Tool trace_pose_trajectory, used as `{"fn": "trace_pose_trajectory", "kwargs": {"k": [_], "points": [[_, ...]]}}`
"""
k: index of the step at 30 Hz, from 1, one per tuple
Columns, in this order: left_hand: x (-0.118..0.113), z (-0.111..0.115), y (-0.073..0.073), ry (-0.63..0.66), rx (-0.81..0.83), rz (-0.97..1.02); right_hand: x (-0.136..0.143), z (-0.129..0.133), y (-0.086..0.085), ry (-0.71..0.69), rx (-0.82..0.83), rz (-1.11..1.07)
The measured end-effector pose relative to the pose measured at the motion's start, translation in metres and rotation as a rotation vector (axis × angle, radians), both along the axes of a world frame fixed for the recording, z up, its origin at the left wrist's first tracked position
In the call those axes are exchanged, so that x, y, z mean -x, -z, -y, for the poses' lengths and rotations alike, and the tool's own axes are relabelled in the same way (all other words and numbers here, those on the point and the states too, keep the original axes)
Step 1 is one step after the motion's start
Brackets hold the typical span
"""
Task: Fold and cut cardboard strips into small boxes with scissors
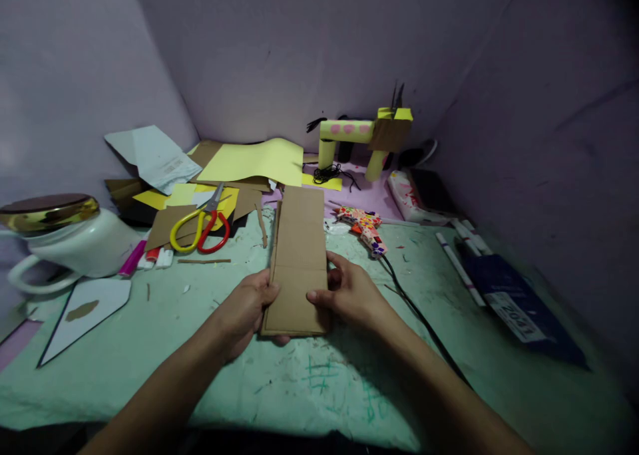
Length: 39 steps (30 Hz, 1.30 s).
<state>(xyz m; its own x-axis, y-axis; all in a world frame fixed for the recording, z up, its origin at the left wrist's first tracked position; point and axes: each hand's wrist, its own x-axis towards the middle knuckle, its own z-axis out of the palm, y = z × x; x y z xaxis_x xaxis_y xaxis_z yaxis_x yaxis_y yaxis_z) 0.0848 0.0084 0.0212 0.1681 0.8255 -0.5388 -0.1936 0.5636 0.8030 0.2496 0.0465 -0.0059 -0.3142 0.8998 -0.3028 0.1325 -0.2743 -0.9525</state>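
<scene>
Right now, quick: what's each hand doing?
Left hand: closed on the left edge of the cardboard strips, thumb on top.
Right hand: gripping their right edge, thumb on top.

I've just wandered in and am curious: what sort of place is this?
Probably a small craft corner, perhaps at home: a patterned glue gun, scissors and sheets of yellow paper lie near two hands holding cardboard strips.

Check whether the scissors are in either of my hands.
No: the scissors lie on the paper scraps at the left, while both the left hand and right hand hold the cardboard strips.
</scene>
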Motion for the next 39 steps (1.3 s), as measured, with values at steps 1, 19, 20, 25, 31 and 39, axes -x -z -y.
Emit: {"fn": "trace_pose_trajectory", "kwargs": {"k": [1,19,20,25,31,39], "points": [[-0.0006,0.0003,-0.0002,-0.020,-0.017,0.012,0.0000,0.0006,0.0004,-0.011,-0.023,0.000],[-0.0015,-0.0037,0.0061,-0.155,-0.082,-0.111,-0.0056,-0.0027,0.0016,-0.120,-0.042,0.018],[-0.0016,-0.0038,0.0061,-0.159,-0.090,-0.098,-0.0056,-0.0028,0.0019,-0.118,-0.037,0.017],[-0.0030,-0.0033,0.0041,-0.201,-0.084,-0.064,-0.0026,-0.0016,0.0011,-0.082,-0.006,-0.004],[-0.0034,-0.0014,0.0038,-0.189,-0.084,0.010,-0.0003,-0.0001,0.0029,-0.045,0.003,0.019],[-0.0016,-0.0023,0.0040,-0.146,-0.107,-0.003,0.0012,0.0006,-0.0028,-0.032,0.013,0.040]]}}
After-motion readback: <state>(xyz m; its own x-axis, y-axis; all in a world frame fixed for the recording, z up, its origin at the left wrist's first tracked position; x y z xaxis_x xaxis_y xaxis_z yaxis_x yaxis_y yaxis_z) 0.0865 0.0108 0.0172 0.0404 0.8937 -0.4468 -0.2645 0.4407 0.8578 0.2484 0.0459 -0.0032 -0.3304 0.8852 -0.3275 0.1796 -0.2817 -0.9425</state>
